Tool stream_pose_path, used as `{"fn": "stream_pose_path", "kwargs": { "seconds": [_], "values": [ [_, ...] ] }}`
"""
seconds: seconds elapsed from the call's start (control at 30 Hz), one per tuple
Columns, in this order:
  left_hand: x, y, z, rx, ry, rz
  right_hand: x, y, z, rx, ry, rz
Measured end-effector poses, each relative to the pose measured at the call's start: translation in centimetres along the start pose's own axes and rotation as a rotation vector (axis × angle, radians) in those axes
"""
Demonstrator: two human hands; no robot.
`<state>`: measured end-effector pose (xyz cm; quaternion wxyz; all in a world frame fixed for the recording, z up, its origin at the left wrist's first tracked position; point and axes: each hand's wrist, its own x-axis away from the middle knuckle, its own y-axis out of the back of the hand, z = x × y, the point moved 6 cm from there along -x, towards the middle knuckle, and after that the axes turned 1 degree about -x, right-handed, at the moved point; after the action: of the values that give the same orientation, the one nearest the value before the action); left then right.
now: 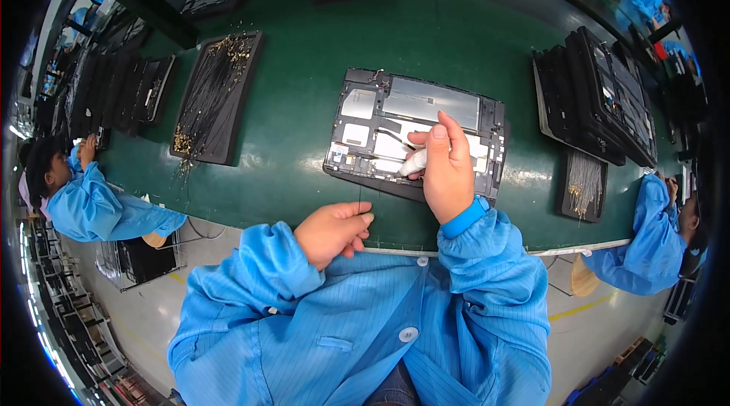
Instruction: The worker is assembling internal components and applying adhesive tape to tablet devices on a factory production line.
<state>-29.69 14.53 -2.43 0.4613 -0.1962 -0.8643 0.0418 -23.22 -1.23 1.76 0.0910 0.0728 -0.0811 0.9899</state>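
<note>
A flat open tablet-like device [431,97] lies on the green table in front of me, its silver panels and black inner parts facing up. Over its lower middle is my right hand [449,170], white wrapping on one digit. Thumb and forefinger bend together against the device, while other fingers point away from me; whatever they grip is hidden. Nearer the table edge, left of the device's lower corner, my left hand [332,233] is closed in a pinch. A thin black cable [360,195] rises from its fingertips.
To the left, a black tray [245,94] holds many thin cables with gold-coloured ends. Device stacks stand at left [125,90] and right [597,98]. A smaller cable tray [584,185] sits below the right stack. Co-workers in blue sit at left [99,204] and right [642,242].
</note>
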Motion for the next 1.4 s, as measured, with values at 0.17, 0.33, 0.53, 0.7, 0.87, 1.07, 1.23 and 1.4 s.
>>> {"fn": "stream_pose_path", "kwargs": {
  "seconds": [0.17,0.33,0.53,0.7,0.87,1.07,1.23,1.4],
  "values": [
    [-1.5,0.2,-1.8,0.003,-0.037,0.010,-1.4,-1.0,-0.4,0.115,-0.139,0.127],
    [-1.7,-0.1,-2.0,0.014,-0.021,-0.011,-2.2,-4.6,0.1,0.882,-0.012,0.601],
    [-1.5,1.0,-1.8,-0.018,-0.083,-0.090,-4.1,-8.6,-2.8,1.247,0.179,0.786],
    [-2.3,1.0,-1.9,0.122,-0.076,0.047,-4.4,0.7,0.7,0.575,0.129,0.084],
    [-1.8,0.2,-2.4,0.161,-0.120,0.041,4.9,20.1,3.5,0.442,0.134,-0.829],
    [-1.7,0.0,-2.5,0.089,-0.087,-0.012,12.4,27.5,2.3,1.206,0.052,-1.056],
    [-1.4,-0.2,-2.4,-0.013,-0.107,-0.133,11.8,27.1,2.1,0.976,-0.034,-1.020],
    [2.1,-3.6,-3.4,-0.593,-0.615,-0.212,12.2,18.0,4.1,0.901,0.065,-0.482]
  ]
}}
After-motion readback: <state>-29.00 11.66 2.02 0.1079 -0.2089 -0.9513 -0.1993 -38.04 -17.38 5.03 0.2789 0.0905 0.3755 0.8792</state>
